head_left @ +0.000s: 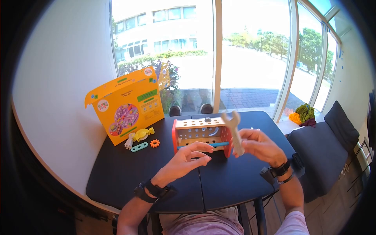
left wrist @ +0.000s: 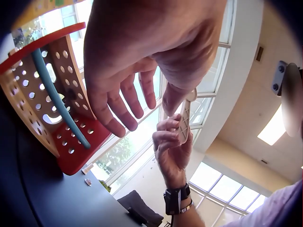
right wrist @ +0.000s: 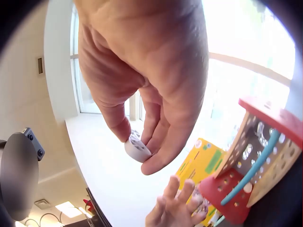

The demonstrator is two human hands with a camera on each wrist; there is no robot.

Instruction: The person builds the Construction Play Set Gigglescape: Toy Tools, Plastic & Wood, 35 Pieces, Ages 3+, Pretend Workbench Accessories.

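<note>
The right hand (head_left: 261, 147) pinches a pale wrench (head_left: 234, 133) near its lower end, its open jaw pointing up. In the right wrist view the wrench (right wrist: 137, 148) shows end-on between thumb and fingers. The left hand (head_left: 183, 163) is in front of the toolbox, fingers loosely bent, holding nothing; in the left wrist view its fingers (left wrist: 129, 101) hang apart. Behind the hands stands a wooden toolbox with red ends (head_left: 175, 135), a perforated top (head_left: 197, 123) and a blue rod (head_left: 220, 144) across its front.
On the black table (head_left: 129, 176), left of the toolbox, lie an orange gear (head_left: 155, 143), a teal strip (head_left: 139, 147), and yellow (head_left: 141, 134) and whitish pieces (head_left: 129, 141). An orange box (head_left: 127, 105) stands behind them. A dark chair (head_left: 319, 150) is at the right, near the windows.
</note>
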